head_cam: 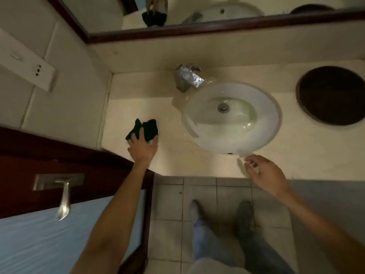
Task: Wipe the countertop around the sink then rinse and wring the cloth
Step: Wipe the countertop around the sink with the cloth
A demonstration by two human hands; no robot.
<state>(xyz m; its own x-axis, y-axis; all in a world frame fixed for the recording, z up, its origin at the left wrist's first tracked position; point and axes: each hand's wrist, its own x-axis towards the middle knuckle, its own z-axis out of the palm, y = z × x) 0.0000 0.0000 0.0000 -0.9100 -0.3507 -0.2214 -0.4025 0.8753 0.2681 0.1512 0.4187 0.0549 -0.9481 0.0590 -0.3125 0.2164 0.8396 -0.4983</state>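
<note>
A dark green cloth (147, 129) lies bunched on the beige countertop (150, 91), left of the white oval sink (270, 123). My left hand (143, 148) rests on the cloth's near edge, fingers spread over it and gripping it. My right hand (265, 174) hovers over the counter's front edge just below the sink, fingers loosely curled and holding nothing. A chrome faucet (187, 77) stands at the sink's back left. No water runs from it.
A round dark hole (331, 94) is cut into the countertop at the right. A wood-framed mirror (197, 29) hangs behind. A dark door with a metal lever handle (63, 196) stands at the left. Tiled floor and my feet (221, 212) are below.
</note>
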